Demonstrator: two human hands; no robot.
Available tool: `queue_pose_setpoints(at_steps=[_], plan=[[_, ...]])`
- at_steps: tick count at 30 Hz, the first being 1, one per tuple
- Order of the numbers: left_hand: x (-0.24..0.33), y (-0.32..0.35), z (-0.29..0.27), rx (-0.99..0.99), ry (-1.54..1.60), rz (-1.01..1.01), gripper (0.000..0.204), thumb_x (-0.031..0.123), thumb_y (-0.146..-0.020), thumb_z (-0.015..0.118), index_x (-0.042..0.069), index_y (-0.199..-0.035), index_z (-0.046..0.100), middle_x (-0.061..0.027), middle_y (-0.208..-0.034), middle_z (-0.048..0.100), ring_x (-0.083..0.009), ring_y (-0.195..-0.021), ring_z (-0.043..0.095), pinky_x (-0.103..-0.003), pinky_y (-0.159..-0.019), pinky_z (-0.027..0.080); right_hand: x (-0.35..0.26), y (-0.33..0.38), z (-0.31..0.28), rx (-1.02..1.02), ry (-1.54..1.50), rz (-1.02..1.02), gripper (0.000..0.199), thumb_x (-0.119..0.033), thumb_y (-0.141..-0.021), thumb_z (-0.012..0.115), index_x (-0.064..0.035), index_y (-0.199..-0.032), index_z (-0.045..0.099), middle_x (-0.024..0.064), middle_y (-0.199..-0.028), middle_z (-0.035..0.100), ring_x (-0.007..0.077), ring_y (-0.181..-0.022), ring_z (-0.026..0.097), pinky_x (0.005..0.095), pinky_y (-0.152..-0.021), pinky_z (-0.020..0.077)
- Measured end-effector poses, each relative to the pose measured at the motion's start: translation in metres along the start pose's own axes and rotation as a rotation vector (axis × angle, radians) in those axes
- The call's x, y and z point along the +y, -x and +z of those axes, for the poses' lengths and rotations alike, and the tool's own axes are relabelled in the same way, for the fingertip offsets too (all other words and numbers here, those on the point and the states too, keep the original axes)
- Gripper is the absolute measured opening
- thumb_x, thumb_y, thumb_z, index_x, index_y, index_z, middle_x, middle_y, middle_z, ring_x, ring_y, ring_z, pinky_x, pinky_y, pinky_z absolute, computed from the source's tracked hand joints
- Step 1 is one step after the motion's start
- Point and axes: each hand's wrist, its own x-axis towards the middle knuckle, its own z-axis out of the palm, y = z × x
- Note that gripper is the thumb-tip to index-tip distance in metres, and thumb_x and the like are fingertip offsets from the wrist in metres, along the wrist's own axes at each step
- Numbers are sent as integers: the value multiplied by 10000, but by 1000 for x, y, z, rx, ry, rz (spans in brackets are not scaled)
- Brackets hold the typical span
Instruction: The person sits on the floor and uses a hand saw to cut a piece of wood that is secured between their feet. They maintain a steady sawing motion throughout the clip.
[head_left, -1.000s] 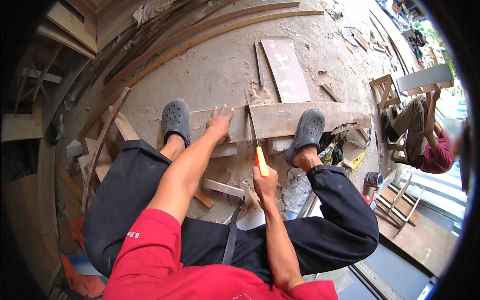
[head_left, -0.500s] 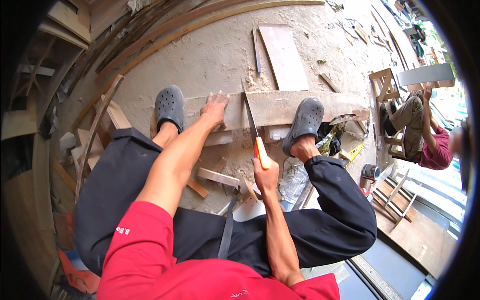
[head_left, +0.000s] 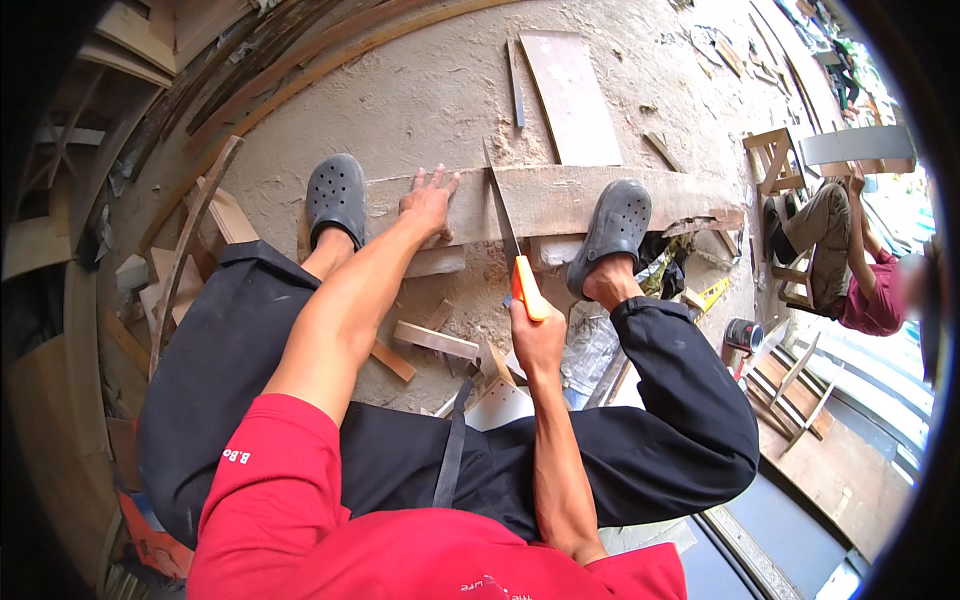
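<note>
A long wooden plank [head_left: 575, 200] lies crosswise in front of me, raised on wood blocks. My left hand [head_left: 428, 203] presses on its top with the fingers spread. My right hand [head_left: 538, 335] is closed around the orange handle [head_left: 527, 290] of a handsaw. The saw's blade [head_left: 504, 212] crosses the plank just right of my left hand, its tip past the far edge. My left shoe [head_left: 337, 195], a dark clog, stands by the plank's left end. The right clog [head_left: 618, 228] rests on the plank, right of the saw.
Beyond the plank lie a flat board [head_left: 570, 95] and a thin dark strip [head_left: 515, 85]. Wood offcuts [head_left: 437, 340] litter the ground between my legs. A paint can [head_left: 742, 336] stands at right. Farther right, another person [head_left: 870, 270] sits holding a pale board [head_left: 857, 147].
The whole scene sits slightly higher in the picture. Both hands and the saw keep nearly the same place against the plank.
</note>
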Motion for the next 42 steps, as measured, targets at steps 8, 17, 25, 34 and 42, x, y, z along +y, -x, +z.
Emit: queue_pose_setpoints(at_steps=[8, 17, 25, 34, 42], plan=[[5, -4, 0, 1, 1, -17, 1275, 337, -564, 941, 307, -1569, 157, -53, -1649, 100, -410, -1488, 124, -560, -1101, 396, -1, -10, 5, 26, -66, 21, 237, -170, -826, 626, 42, -721, 615, 226, -619, 590, 339, -559, 626, 423, -562, 466], [-2, 9, -2, -20, -12, -50, 1263, 310, -573, 942, 301, -1568, 165, -42, -1650, 101, -409, -1489, 123, -535, -1116, 388, -13, 36, -41, -43, -72, 24, 212, -162, -827, 637, 40, -764, 649, 229, -633, 600, 317, -575, 641, 421, -573, 476], [8, 4, 8, -7, 6, -20, 1268, 286, -567, 947, 299, -1568, 168, -43, -1648, 111, -411, -1490, 114, -524, -1122, 383, -3, -24, 20, 54, -38, -67, 252, -179, -829, 622, 34, -700, 581, 231, -629, 578, 383, -566, 601, 452, -555, 451], [-1, -3, 10, 26, 13, 7, 1253, 307, -578, 934, 265, -1571, 171, -77, -1643, 121, -445, -1476, 138, -568, -1113, 377, 8, -13, 15, 10, -32, -75, 231, -150, -823, 621, 37, -691, 587, 218, -613, 577, 356, -564, 612, 435, -558, 462], [-3, 8, -5, -7, 20, -58, 1249, 275, -579, 941, 266, -1569, 178, -50, -1649, 106, -419, -1489, 115, -521, -1108, 400, -18, 36, -19, -79, 32, -142, 173, -135, -818, 635, 25, -752, 643, 222, -649, 610, 404, -613, 624, 442, -583, 485]])
